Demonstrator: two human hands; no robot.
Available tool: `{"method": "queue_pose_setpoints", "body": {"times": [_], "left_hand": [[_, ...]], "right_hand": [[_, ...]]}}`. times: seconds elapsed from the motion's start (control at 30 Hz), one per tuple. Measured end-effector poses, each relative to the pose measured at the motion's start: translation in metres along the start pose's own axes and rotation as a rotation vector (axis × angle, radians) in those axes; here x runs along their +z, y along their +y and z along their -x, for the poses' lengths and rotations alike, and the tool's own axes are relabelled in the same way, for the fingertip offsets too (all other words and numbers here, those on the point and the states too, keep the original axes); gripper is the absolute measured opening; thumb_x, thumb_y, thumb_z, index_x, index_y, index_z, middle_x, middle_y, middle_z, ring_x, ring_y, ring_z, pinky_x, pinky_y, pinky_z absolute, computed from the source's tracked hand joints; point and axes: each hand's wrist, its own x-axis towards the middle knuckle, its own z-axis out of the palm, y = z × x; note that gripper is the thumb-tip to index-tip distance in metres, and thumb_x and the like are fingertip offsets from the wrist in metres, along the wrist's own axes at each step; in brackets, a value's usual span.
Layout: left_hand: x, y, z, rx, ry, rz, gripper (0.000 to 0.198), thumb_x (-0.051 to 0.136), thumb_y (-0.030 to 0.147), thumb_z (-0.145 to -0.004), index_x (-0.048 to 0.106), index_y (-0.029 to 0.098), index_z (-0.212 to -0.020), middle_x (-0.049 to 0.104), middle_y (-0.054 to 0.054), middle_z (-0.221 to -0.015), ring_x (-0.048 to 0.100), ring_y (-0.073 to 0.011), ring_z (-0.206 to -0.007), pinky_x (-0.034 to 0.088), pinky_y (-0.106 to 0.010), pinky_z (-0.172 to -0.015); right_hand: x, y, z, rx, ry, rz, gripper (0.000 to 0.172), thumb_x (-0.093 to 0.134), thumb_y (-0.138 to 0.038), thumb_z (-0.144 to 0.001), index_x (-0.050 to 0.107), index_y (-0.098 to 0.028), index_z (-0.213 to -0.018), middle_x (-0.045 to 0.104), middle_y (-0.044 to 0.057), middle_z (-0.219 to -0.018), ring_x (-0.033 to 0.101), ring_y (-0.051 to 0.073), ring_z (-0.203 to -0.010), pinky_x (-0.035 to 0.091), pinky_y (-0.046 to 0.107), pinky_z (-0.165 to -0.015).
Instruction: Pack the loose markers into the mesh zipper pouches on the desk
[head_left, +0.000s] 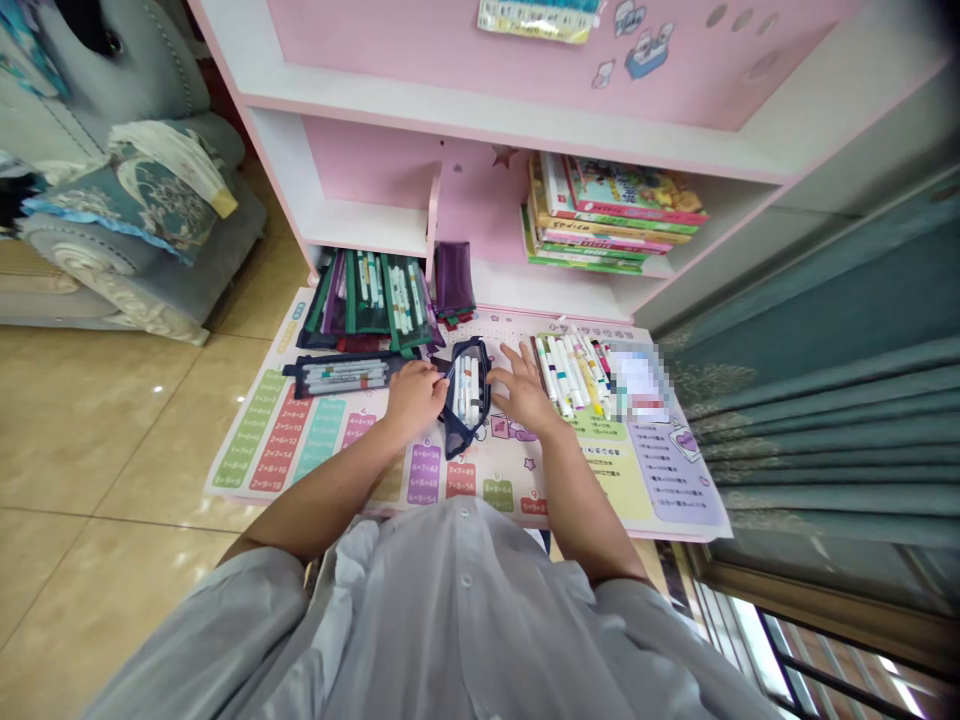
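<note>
A dark blue mesh pencil pouch (458,432) lies unzipped on the desk in front of me, with several white markers (468,388) inside it. My left hand (414,402) grips the pouch's left edge, fingers closed on it. At the opposite edge is my right hand (523,392), its fingers spread and its fingertips at the pouch's rim; whether they press on it is hard to see. Right of that hand lies a row of loose markers (571,372) with coloured bands. Another filled blue mesh pouch (345,375) rests left of my left hand.
Filled green and purple mesh pouches (367,295) are piled at the back left, beside a purple pouch (454,278). A clear packet (639,385) lies at the right. Stacked books (611,215) occupy the pink shelf (480,190). A curtain (825,380) hangs at the right.
</note>
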Motion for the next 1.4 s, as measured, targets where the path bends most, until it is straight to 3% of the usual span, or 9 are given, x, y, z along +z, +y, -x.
{"method": "queue_pose_setpoints", "body": {"times": [0.13, 0.43, 0.63, 0.7, 0.8, 0.97, 1.13, 1.27, 1.4], "left_hand": [[-0.002, -0.001, -0.001, -0.011, -0.009, -0.011, 0.029, 0.048, 0.03, -0.093, 0.075, 0.018, -0.087, 0.069, -0.009, -0.115, 0.058, -0.0269, -0.117, 0.046, -0.042, -0.102], [-0.008, 0.001, 0.0, -0.021, 0.029, 0.031, 0.025, 0.053, 0.031, -0.092, 0.076, 0.022, -0.089, 0.067, -0.008, -0.12, 0.055, -0.0288, -0.121, 0.041, -0.049, -0.101], [-0.013, 0.002, 0.003, 0.18, -0.032, 0.054, 0.02, 0.058, 0.029, -0.09, 0.078, 0.027, -0.089, 0.066, -0.007, -0.125, 0.05, -0.0309, -0.127, 0.037, -0.055, -0.104], [-0.014, 0.003, 0.004, 0.25, -0.06, 0.059, 0.018, 0.06, 0.03, -0.089, 0.078, 0.028, -0.086, 0.065, -0.006, -0.127, 0.048, -0.0316, -0.13, 0.034, -0.057, -0.106], [-0.015, 0.004, 0.005, 0.287, -0.084, 0.058, 0.017, 0.061, 0.028, -0.088, 0.078, 0.028, -0.085, 0.064, -0.005, -0.13, 0.046, -0.0323, -0.132, 0.03, -0.059, -0.108], [-0.023, 0.002, 0.002, 0.233, -0.093, 0.102, 0.016, 0.062, 0.032, -0.088, 0.077, 0.026, -0.084, 0.067, -0.004, -0.125, 0.052, -0.0295, -0.127, 0.03, -0.057, -0.109], [-0.049, -0.016, -0.003, 0.168, -0.105, 0.147, 0.022, 0.065, 0.044, -0.085, 0.076, 0.025, -0.082, 0.068, -0.005, -0.123, 0.057, -0.0267, -0.121, 0.034, -0.049, -0.109], [-0.068, -0.034, -0.004, 0.116, -0.237, 0.038, 0.04, 0.086, 0.045, -0.059, 0.075, 0.026, -0.092, 0.06, -0.008, -0.135, 0.05, -0.0348, -0.129, 0.032, -0.056, -0.109], [-0.068, -0.039, -0.004, 0.128, -0.246, -0.001, 0.02, 0.08, 0.035, -0.068, 0.075, 0.026, -0.085, 0.063, -0.006, -0.132, 0.047, -0.0341, -0.132, 0.034, -0.057, -0.108]], "right_hand": [[0.001, 0.005, -0.001, -0.044, 0.023, 0.0, 0.011, 0.062, -0.017, -0.081, 0.07, -0.021, -0.087, 0.037, 0.01, -0.154, 0.006, 0.042, -0.151, 0.026, 0.068, -0.113], [-0.007, -0.016, 0.0, -0.296, 0.185, 0.003, 0.016, 0.053, -0.025, -0.092, 0.067, -0.02, -0.085, 0.049, 0.009, -0.147, 0.012, 0.037, -0.151, 0.031, 0.063, -0.112], [-0.013, -0.04, 0.007, -0.338, 0.169, 0.131, 0.015, 0.053, -0.022, -0.092, 0.067, -0.022, -0.089, 0.052, 0.006, -0.146, 0.014, 0.038, -0.15, 0.021, 0.068, -0.114], [-0.013, -0.044, 0.008, -0.351, 0.138, 0.142, 0.014, 0.053, -0.021, -0.092, 0.067, -0.022, -0.09, 0.058, 0.006, -0.139, 0.022, 0.037, -0.148, 0.016, 0.068, -0.115], [-0.013, -0.048, 0.008, -0.368, 0.113, 0.117, 0.018, 0.05, -0.019, -0.095, 0.067, -0.023, -0.09, 0.072, 0.004, -0.113, 0.047, 0.029, -0.133, 0.009, 0.064, -0.118], [-0.009, -0.048, 0.006, -0.339, 0.139, 0.101, 0.02, 0.049, -0.021, -0.096, 0.066, -0.022, -0.086, 0.072, 0.003, -0.085, 0.061, 0.022, -0.109, 0.004, 0.058, -0.121], [-0.012, -0.041, 0.005, -0.222, 0.139, 0.065, 0.016, 0.051, -0.02, -0.094, 0.065, -0.022, -0.086, 0.072, 0.003, -0.088, 0.061, 0.022, -0.1, 0.006, 0.061, -0.119], [-0.019, -0.039, 0.006, -0.137, 0.126, 0.025, 0.016, 0.051, -0.02, -0.093, 0.064, -0.022, -0.085, 0.072, 0.004, -0.092, 0.059, 0.024, -0.101, 0.006, 0.065, -0.117], [-0.023, -0.04, 0.008, -0.094, 0.115, 0.019, 0.014, 0.051, -0.021, -0.091, 0.064, -0.022, -0.086, 0.072, 0.005, -0.093, 0.058, 0.025, -0.102, 0.008, 0.066, -0.116]]}}
